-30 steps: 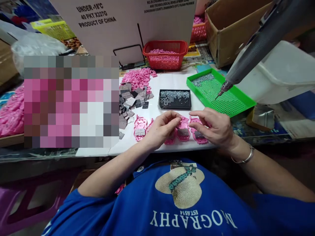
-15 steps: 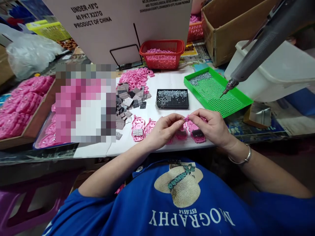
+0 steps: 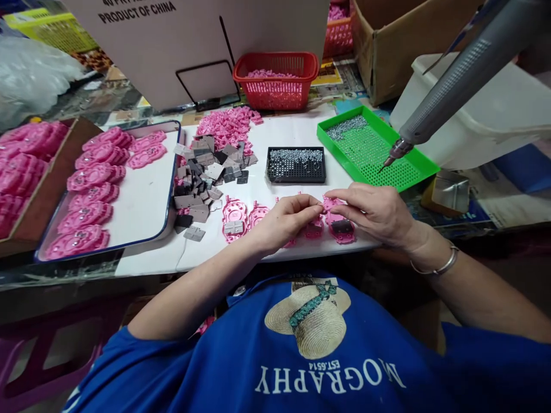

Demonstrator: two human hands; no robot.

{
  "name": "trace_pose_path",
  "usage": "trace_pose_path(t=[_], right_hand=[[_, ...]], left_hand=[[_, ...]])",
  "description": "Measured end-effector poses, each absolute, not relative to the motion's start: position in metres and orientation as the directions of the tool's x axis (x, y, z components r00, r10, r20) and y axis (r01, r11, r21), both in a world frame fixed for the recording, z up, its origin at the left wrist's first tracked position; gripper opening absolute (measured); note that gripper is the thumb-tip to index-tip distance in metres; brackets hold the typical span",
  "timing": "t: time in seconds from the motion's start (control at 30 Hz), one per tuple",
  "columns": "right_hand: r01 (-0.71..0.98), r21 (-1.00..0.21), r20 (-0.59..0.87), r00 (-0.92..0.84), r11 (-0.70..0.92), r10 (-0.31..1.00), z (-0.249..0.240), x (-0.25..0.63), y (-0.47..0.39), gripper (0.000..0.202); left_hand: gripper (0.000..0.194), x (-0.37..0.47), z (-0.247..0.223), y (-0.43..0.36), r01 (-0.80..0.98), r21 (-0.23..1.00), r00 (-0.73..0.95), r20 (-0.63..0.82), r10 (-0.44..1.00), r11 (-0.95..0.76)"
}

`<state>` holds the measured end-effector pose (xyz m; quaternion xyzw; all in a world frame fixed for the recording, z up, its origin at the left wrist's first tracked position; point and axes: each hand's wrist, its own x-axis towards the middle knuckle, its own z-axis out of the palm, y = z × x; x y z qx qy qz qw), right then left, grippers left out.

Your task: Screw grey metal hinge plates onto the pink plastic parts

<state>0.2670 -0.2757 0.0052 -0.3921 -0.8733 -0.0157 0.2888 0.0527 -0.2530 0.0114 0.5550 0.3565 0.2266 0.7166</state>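
Note:
A row of pink plastic housings (image 3: 235, 213) lies along the front of the white work surface, some with a grey or dark plate on them. Over the row my left hand (image 3: 289, 221) pinches a small pink piece (image 3: 322, 207), mostly hidden by the fingertips. Beside it, my right hand (image 3: 374, 213) is above the rightmost housing (image 3: 342, 229), thumb and fingers apart, its fingertips close to the piece. Behind the hands sits a black perforated tray (image 3: 296, 172) of screws. Left of it are loose grey plates (image 3: 200, 213) and a heap of small pink parts (image 3: 226, 127).
An electric screwdriver (image 3: 424, 123) hangs over the green screw tray (image 3: 419, 179) at right. A red basket (image 3: 275, 94) stands at the back. At left are a white tray (image 3: 148, 215) of pink housings and a box (image 3: 41, 215) with more. A white bin (image 3: 477, 135) stands right.
My right fingers have spread and parted slightly from the small pink piece, while my left hand keeps its pinch. The view has shifted, so the surroundings appear further left and higher.

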Motion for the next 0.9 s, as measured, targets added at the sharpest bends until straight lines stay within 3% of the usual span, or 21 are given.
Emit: trace_pose_path(t=[0.13,0.2,0.27,0.33,0.43,0.5,0.57,0.9], right_hand=[[0.676,-0.306,0.506,-0.481,0.67,0.716,0.01,0.271,-0.276,0.019],[0.733,-0.312,0.524,-0.397,0.604,0.753,0.01,0.274,-0.276,0.016],[0.807,-0.269,0.544,-0.323,0.526,0.774,0.005,0.277,-0.276,0.017],[0.858,-0.204,0.522,-0.312,0.471,0.794,-0.001,0.278,-0.275,0.02],[0.896,-0.137,0.416,-0.334,0.422,0.845,-0.012,0.277,-0.275,0.022],[0.907,-0.125,0.366,-0.334,0.402,0.869,-0.017,0.274,-0.276,0.024],[0.914,-0.12,0.347,-0.326,0.387,0.879,-0.02,0.271,-0.276,0.026],[0.909,-0.173,0.322,-0.311,0.379,0.894,-0.025,0.268,-0.271,0.025]], left_hand=[[0.03,0.056,0.011,-0.252,0.089,0.966,0.667,-0.24,0.706,0.244],[0.026,0.055,0.008,-0.254,0.126,0.989,0.636,-0.143,0.759,0.08],[0.028,0.054,0.005,-0.261,0.246,0.946,0.614,0.017,0.789,-0.212],[0.036,0.056,0.004,-0.271,0.418,0.753,0.678,0.114,0.726,-0.508],[0.046,0.064,0.008,-0.285,0.548,0.339,0.812,0.004,0.583,-0.765],[0.047,0.072,0.011,-0.29,0.559,0.144,0.829,-0.072,0.554,-0.817],[0.044,0.079,0.013,-0.29,0.55,0.049,0.833,-0.104,0.544,-0.834],[0.04,0.088,0.006,-0.291,0.51,-0.024,0.853,-0.116,0.509,-0.86]])
